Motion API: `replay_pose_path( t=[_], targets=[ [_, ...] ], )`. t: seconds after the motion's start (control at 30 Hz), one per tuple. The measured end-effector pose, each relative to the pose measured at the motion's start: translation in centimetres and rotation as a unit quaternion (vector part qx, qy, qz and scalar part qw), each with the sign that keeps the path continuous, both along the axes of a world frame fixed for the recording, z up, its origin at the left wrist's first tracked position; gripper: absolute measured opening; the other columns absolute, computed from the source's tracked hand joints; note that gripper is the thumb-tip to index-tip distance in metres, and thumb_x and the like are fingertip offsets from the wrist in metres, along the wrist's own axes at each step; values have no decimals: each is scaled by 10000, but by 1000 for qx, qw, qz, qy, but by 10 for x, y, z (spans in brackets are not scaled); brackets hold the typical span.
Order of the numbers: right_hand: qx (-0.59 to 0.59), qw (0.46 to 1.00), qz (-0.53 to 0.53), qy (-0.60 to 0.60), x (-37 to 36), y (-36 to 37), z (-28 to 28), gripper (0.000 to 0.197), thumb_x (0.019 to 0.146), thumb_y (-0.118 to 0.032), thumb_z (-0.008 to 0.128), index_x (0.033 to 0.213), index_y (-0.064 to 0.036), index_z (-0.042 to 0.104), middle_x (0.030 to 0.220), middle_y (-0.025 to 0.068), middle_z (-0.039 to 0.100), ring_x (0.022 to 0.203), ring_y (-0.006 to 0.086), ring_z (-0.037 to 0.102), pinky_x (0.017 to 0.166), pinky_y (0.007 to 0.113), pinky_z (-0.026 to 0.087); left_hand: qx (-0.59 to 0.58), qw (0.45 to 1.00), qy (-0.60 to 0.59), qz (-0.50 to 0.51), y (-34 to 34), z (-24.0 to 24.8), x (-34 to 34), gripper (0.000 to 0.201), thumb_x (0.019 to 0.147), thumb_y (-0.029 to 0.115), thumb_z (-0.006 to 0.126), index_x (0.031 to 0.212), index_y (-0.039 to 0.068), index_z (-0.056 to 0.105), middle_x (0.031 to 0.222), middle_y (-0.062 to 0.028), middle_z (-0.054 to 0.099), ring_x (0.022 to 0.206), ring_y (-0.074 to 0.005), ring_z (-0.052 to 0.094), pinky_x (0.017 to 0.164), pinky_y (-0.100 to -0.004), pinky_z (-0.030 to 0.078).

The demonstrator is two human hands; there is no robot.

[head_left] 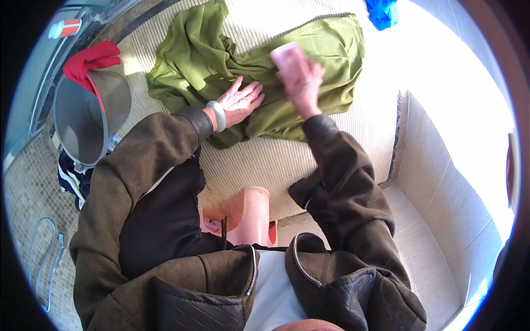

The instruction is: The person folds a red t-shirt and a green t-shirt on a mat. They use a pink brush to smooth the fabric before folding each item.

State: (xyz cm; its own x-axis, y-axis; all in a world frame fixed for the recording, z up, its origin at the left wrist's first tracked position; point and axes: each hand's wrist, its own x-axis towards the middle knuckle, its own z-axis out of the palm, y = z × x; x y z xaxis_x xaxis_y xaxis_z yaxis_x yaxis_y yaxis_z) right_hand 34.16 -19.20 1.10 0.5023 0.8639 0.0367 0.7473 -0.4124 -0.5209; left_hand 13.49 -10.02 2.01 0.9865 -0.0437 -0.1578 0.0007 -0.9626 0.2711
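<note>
A wrinkled olive-green cloth (331,49), perhaps a garment, lies spread over a pale ribbed slab (265,171). My left hand (238,103) rests flat on the middle of the cloth, fingers spread, with a pale bangle (217,116) at its wrist. To its right, my right hand (303,83) is over the cloth, smeared by motion. It grips a pale pink block (285,53), whose exact kind the blur hides. Whether the block touches the cloth, I cannot tell.
At the left stands a grey bucket (80,124) with a red cloth (91,62) over its rim. A red-and-white container (65,28) is beyond it. Something blue (382,13) sits at the far right. Between my legs is a pink plastic stool-like thing (255,212). A tiled wall (441,165) borders the right.
</note>
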Motion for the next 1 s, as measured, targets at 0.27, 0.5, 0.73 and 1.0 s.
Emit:
replay_pose_path(
  t=[0.27,0.5,0.73,1.0],
  targets=[
    [-45,968,-240,-60,121,-30,-25,479,771,-448,757,1213,-331,612,1191,175,480,1125,374,465,889,483,426,-11,998,-51,46,-4,5,2,533,862,176,556,1382,86,482,1446,-139,442,1398,-285,359,1108,-568,301],
    [118,989,-92,9,29,12,-13,397,781,-241,789,1154,-213,652,1078,178,528,1061,362,452,851,505,444,-12,998,53,26,-5,3,2,579,823,190,616,1370,46,496,1483,-146,385,1437,-313,262,1099,-582,305],
    [-30,994,-93,-43,62,9,-4,434,811,-395,725,1230,-329,632,1199,163,490,1163,371,425,946,520,386,-81,989,127,10,-1,23,2,777,727,301,764,1401,75,451,1528,-128,310,1426,-318,272,1074,-579,333],
    [33,998,-47,-35,5,27,-2,484,771,-350,767,1222,-312,594,1169,131,481,1090,374,423,838,530,427,-2,949,79,304,22,23,7,781,793,386,712,1456,142,379,1549,-185,230,1414,-398,256,983,-671,336]
  ],
)
